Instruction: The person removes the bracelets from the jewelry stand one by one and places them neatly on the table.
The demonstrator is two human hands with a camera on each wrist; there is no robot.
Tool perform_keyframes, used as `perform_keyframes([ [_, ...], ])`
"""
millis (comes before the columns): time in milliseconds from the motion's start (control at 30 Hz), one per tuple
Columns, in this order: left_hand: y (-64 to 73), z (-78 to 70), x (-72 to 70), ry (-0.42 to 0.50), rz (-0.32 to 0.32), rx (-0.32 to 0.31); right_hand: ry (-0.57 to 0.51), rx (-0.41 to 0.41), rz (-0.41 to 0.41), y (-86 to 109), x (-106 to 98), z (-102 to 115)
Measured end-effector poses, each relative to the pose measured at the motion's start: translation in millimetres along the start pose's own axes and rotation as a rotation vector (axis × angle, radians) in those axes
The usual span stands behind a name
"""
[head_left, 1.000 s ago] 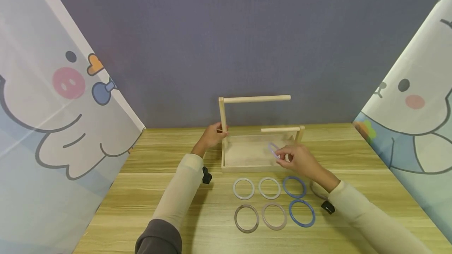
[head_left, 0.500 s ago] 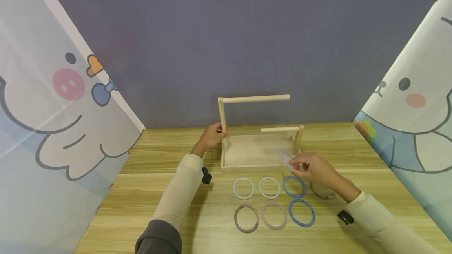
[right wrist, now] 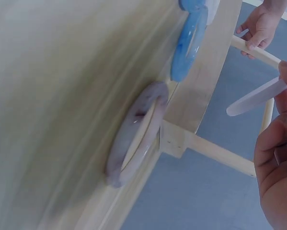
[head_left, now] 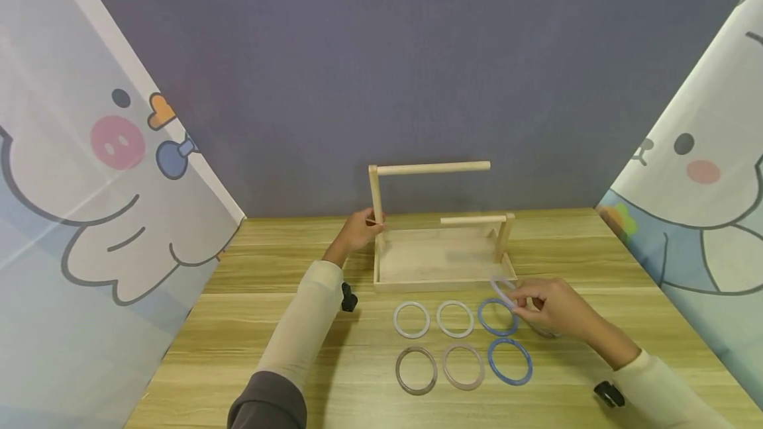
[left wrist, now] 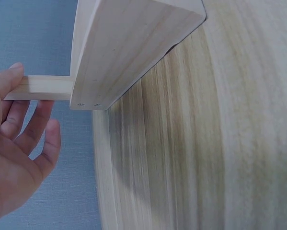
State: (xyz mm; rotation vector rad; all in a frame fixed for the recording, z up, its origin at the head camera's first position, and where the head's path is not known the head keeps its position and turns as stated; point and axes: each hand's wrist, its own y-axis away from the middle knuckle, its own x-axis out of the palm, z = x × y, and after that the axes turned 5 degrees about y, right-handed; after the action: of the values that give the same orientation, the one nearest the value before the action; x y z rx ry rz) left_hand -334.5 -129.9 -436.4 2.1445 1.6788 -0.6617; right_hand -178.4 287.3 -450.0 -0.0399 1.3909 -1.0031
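Observation:
My left hand point(head_left: 356, 230) grips the taller post point(left wrist: 42, 87) of a wooden rack, at the left end of its shallow tray point(head_left: 441, 286). Between thumb and fingers, my right hand point(head_left: 554, 306) pinches a pale lavender bangle point(right wrist: 256, 98). It is held tilted above the table, by the tray's front right corner and over the back blue bangle point(head_left: 498, 334). Below that hand lies a greyish-brown mottled bangle point(right wrist: 126, 127), mostly covered in the head view. Both rack bars, the upper point(head_left: 435, 168) and the lower point(head_left: 471, 220), carry nothing.
Flat before the tray lie two white bangles point(head_left: 411, 337) point(head_left: 456, 336), a grey-brown bangle point(head_left: 416, 392), a pinkish bangle point(head_left: 463, 387) and a front blue bangle point(head_left: 512, 383). A grey-blue panel point(head_left: 417, 71) stands behind the wooden table point(head_left: 274, 243), with printed cartoon panels at both sides.
My right hand has moved right and towards me with the lavender bangle, from over the tray to outside its front right corner. My left hand has stayed on the post.

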Motion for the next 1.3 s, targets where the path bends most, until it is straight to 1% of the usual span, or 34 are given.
perform_keyframes([
  [100,-0.7,0.1,-0.2,0.002,0.003,0.0,0.006,-0.02,0.015,6.4,-2.7,1.4],
  [233,-0.7,0.7,-0.3,0.004,-0.001,0.003,-0.011,-0.005,0.052,13.3,-8.2,6.0],
  [333,0.1,1.2,0.5,-0.001,-0.002,-0.001,-0.031,-0.021,0.054,19.4,-11.2,6.0],
  [467,0.7,2.2,0.6,-0.011,0.001,-0.01,-0.024,-0.05,0.054,27.8,-14.5,4.0],
  [667,0.1,-0.8,-0.4,-0.013,0.004,-0.013,-0.041,-0.063,0.08,41.2,-19.5,2.4],
  [933,-1.4,-1.4,-1.9,-0.02,0.015,-0.004,-0.069,-0.038,0.129,60.5,-27.4,6.7],
  [1067,-1.5,-0.5,-1.9,-0.019,0.015,0.007,-0.079,-0.039,0.124,67.6,-27.3,8.5],
  [1300,0.4,-2.9,-3.4,-0.02,0.023,0.019,-0.105,-0.07,0.118,76.4,-24.3,10.1],
])
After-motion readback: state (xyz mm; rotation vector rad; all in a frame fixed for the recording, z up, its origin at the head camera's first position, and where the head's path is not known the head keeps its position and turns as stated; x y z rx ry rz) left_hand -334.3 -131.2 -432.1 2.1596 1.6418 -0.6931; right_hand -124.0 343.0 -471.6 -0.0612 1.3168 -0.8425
